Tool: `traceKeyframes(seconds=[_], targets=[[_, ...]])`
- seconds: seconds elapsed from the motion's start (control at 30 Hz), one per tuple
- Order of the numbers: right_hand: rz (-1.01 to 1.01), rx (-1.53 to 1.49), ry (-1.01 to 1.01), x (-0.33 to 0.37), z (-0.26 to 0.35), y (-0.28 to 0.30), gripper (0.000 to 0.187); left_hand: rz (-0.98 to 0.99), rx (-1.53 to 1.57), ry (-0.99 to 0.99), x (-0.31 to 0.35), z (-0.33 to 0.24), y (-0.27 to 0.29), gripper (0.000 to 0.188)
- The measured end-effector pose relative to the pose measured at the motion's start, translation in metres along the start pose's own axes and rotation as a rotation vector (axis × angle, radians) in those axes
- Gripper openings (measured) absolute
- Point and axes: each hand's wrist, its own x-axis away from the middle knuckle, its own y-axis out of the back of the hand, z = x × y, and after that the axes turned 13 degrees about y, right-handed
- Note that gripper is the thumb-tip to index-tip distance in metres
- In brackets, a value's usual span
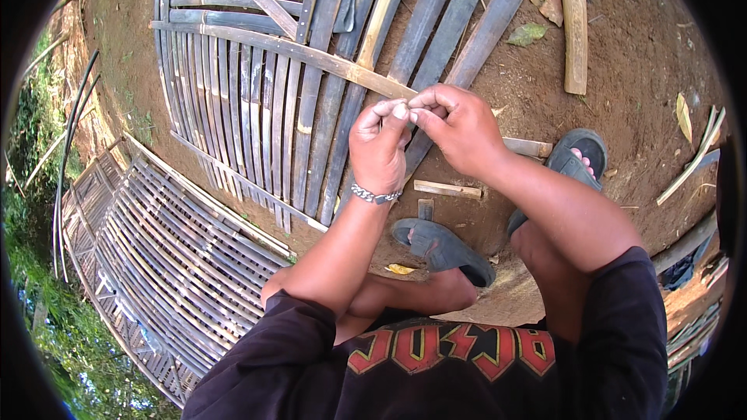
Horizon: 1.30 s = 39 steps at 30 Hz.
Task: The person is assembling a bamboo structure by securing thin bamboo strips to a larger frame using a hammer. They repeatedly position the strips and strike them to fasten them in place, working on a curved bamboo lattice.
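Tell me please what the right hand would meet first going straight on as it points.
The right hand would probably meet the left hand first, at its fingertips; any gap is unclear.

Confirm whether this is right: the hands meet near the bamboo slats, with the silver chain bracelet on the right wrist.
One thing is wrong: in the head view, the silver chain bracelet is on the wrist of the left hand, not of the right hand. The hands do meet near the bamboo slats.
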Motion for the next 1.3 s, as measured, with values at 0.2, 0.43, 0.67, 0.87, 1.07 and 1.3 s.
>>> traceKeyframes(seconds=[0.2,0.43,0.67,0.87,1.07,1.3], targets=[[0.079,0.132,0.139,-0.010,-0.003,-0.006,0.023,-0.080,0.028,-0.034,-0.003,-0.002,0.001,0.016],[0.156,0.173,0.042,-0.026,0.004,0.004,0.033,-0.315,0.091,-0.236,-0.074,-0.039,0.051,0.016],[0.160,0.177,-0.031,-0.018,0.000,0.016,0.030,-0.594,-0.328,-0.577,-0.124,-0.062,0.068,0.020],[0.134,0.131,0.029,-0.018,0.008,0.005,0.029,-0.774,-0.513,-0.610,-0.141,-0.065,0.062,0.022],[0.158,0.133,0.013,-0.020,0.014,0.003,0.027,-0.846,-0.628,-0.642,-0.145,-0.056,0.063,0.022],[0.123,0.262,0.059,-0.015,0.007,0.025,0.023,-0.890,-0.717,-0.726,-0.152,-0.049,0.064,0.021]])
